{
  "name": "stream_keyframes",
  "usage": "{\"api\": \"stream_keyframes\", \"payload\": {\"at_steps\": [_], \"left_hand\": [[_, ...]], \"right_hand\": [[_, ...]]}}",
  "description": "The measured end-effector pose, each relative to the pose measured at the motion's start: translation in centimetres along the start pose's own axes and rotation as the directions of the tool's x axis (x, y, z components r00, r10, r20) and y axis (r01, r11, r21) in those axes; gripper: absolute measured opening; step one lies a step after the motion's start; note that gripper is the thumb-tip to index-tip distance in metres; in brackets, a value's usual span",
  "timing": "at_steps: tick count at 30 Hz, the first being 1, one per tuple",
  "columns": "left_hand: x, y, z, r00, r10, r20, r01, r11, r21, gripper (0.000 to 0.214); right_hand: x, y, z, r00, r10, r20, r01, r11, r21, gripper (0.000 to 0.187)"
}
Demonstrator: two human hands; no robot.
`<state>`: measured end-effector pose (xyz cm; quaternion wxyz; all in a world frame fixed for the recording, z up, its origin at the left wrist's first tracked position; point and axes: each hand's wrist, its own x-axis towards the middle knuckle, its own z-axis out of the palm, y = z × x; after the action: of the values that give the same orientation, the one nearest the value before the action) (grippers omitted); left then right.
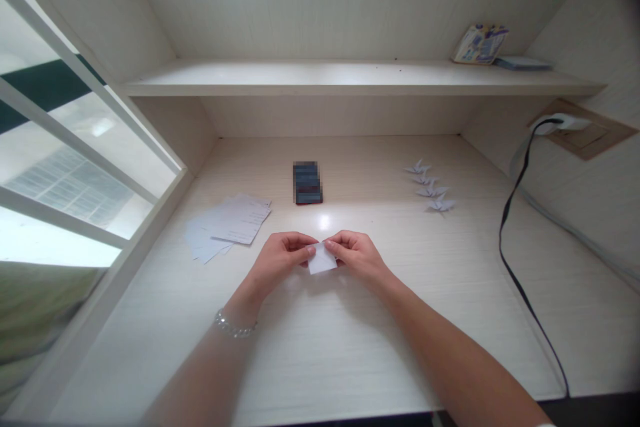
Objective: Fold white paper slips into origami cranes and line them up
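Note:
Between my two hands is a small folded square of white paper (323, 261), held just above the desk's middle. My left hand (284, 256), with a beaded bracelet (235, 327) at the wrist, pinches its upper left edge between thumb and fingers. On the other side, my right hand (359, 253) pinches the upper right edge the same way. Both thumbs lie on top of the paper; the fingertips behind it are partly hidden. Several folded white paper cranes (433, 191) stand in a row at the back right.
Loose white paper sheets (243, 220) lie overlapping at the left. A dark phone (307, 183) rests behind my hands. A black cable (505, 217) runs from the wall socket (583, 127) down the right side. Above is a shelf (320, 73) with a small box (481, 45). White railings (75, 123) border the left.

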<state>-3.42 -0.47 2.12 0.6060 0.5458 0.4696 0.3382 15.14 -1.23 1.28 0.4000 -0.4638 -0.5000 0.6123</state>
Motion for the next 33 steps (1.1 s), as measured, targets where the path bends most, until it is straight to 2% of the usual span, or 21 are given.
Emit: {"api": "stream_keyframes", "payload": {"at_steps": [5, 12, 22, 27, 30, 33], "left_hand": [[-0.01, 0.12, -0.02, 1.000, 0.008, -0.010, -0.008, 0.999, 0.047, 0.023], [-0.12, 0.24, 0.06, 1.000, 0.019, 0.002, -0.019, 1.000, 0.007, 0.018], [-0.14, 0.32, 0.50, 0.999, 0.037, -0.032, -0.041, 0.991, -0.126, 0.013], [-0.26, 0.63, 0.69, 0.998, 0.020, -0.063, -0.032, 0.978, -0.206, 0.008], [-0.32, 0.78, 0.63, 0.999, 0.016, -0.051, -0.028, 0.970, -0.242, 0.005], [-0.40, 0.78, 0.46, 0.998, 0.045, -0.037, -0.051, 0.980, -0.193, 0.005]], "right_hand": [[-0.03, -0.09, 0.05, 0.997, 0.043, 0.056, -0.043, 0.999, -0.003, 0.018], [-0.24, -0.04, 0.19, 0.998, 0.006, 0.059, -0.008, 0.999, 0.041, 0.016], [-0.38, -0.48, 0.36, 1.000, 0.005, 0.025, -0.007, 0.995, 0.102, 0.023], [-0.43, -0.23, 0.48, 0.999, 0.029, 0.034, -0.036, 0.976, 0.213, 0.026], [-0.51, -0.28, 0.41, 0.998, 0.029, 0.064, -0.045, 0.964, 0.264, 0.028], [-0.62, -0.61, 0.21, 0.989, 0.041, 0.142, -0.081, 0.954, 0.290, 0.028]]}}
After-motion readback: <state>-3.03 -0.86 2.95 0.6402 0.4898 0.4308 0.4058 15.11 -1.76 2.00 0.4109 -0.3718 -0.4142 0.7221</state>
